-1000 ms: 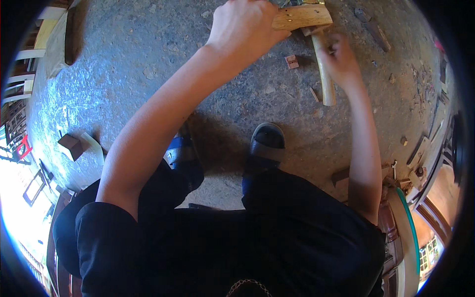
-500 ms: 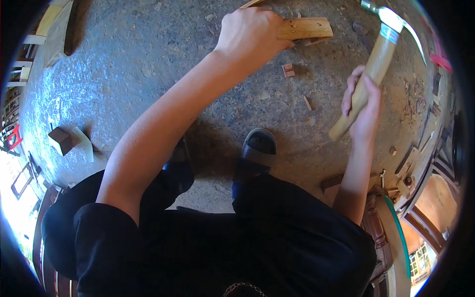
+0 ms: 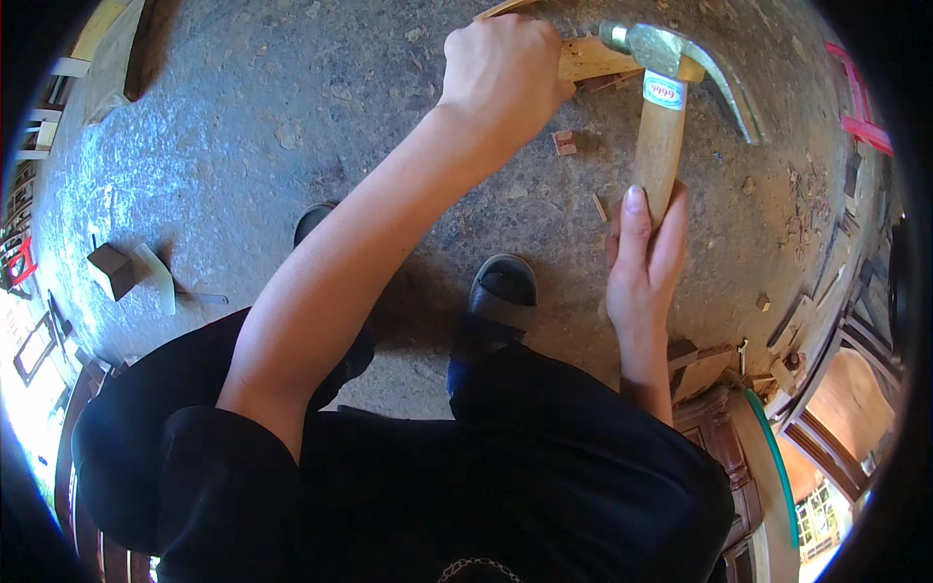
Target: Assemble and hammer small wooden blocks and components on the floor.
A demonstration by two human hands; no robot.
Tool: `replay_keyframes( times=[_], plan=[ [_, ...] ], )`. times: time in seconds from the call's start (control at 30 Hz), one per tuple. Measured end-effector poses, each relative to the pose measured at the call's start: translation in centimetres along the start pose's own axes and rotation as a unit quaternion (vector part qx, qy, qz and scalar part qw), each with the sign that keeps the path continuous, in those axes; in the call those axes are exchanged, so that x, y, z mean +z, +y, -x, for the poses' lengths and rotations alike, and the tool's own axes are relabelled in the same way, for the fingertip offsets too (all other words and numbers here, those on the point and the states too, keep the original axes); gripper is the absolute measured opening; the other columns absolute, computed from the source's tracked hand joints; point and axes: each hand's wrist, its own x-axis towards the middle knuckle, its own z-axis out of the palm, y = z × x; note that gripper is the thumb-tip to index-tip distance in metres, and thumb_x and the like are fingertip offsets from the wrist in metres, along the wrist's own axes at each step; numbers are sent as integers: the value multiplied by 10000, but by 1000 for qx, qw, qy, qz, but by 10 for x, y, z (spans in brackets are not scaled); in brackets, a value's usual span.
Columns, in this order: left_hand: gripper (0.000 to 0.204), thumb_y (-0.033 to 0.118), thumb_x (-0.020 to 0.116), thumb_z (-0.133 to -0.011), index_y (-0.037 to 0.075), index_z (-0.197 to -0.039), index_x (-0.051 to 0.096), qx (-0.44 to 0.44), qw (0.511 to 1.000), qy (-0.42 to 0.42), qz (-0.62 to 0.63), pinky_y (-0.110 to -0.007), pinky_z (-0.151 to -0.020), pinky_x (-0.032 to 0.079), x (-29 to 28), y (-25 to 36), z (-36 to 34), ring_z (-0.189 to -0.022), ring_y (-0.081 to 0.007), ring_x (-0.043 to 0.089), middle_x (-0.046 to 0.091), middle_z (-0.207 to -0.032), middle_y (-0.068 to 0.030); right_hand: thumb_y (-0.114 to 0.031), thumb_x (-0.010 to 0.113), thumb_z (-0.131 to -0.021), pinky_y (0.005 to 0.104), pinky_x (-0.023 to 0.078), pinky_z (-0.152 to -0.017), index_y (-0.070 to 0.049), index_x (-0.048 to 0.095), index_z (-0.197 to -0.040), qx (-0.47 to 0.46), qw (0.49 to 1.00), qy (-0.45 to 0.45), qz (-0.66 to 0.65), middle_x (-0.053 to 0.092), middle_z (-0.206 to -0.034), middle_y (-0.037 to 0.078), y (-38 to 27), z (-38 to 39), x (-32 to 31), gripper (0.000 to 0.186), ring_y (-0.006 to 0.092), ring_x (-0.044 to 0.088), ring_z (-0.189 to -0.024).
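My left hand [image 3: 503,76] is closed around a light-brown piece of wood [image 3: 593,58] low over the floor at the top of the view. Its fingers are mostly hidden behind the back of the hand. A claw hammer [image 3: 661,136] with a wooden handle is upright in my right hand [image 3: 641,257], gripped by the lower handle. The hammer's striking face is by the right end of the wood; whether they touch I cannot tell. Below the wood lie a small reddish wood block [image 3: 564,143] and a thin wood sliver [image 3: 600,206].
Concrete floor [image 3: 389,58] spreads all around my sandalled feet [image 3: 505,282]. On the left lies a dark block [image 3: 111,272] beside a pale strip [image 3: 155,279]. Wood scraps and a carved brown furniture part [image 3: 714,447] crowd the lower right. A red frame [image 3: 860,102] stands at the far right.
The hammer has swung left and its head has come down to the wood's right end, my right hand moving left with it. My left hand has shifted slightly right.
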Motion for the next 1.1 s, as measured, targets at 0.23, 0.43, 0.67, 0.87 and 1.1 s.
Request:
replay_keyframes(
  times=[0.23, 0.43, 0.67, 0.87, 1.1],
  plan=[
    [338, 381, 859, -756, 76, -883, 785, -26, 999, -25, -10, -430, -697, 595, -1, 0, 1, -820, -305, 758, 761, -846, -121, -289, 462, -1120, 196, 322, -484, -79, 512, -1284, 49, 999, -7, 6, 481, -746, -45, -4, 1, 6, 270, 19, 402, -557],
    [357, 392, 860, -760, 69, -895, 788, -5, 1000, 0, -1, -421, -694, 597, -1, 1, 1, -814, -301, 759, 763, -848, -121, -313, 459, -1121, 195, 340, -498, -75, 505, -1321, 0, 996, 47, -70, 492, -751, -26, -9, 1, 4, 314, 26, 420, -564],
    [378, 413, 860, -761, 67, -896, 792, -9, 1000, 2, -19, -422, -685, 595, -3, 0, 6, -808, -305, 759, 760, -839, -122, -339, 508, -1109, 187, 362, -497, -86, 516, -1281, 69, 998, -6, 10, 521, -769, -7, -11, -1, 4, 306, 33, 455, -576],
    [396, 469, 841, -776, 120, -961, 803, -11, 1000, 6, -23, -441, -701, 594, -2, 1, 6, -794, -316, 754, 757, -831, -132, -320, 540, -1094, 348, 422, -528, -40, 526, -1193, 8, 991, 48, -126, 571, -744, 67, -12, 0, 1, 297, 126, 560, -610],
    [409, 511, 821, -787, 169, -1011, 816, -9, 999, 27, -29, -461, -721, 600, 2, -7, 7, -778, -338, 751, 755, -814, -147, -319, 552, -1089, 346, 439, -550, -35, 523, -1232, 63, 993, -35, 97, 607, -749, 94, -17, -4, 1, 320, 155, 561, -603]
  ],
)
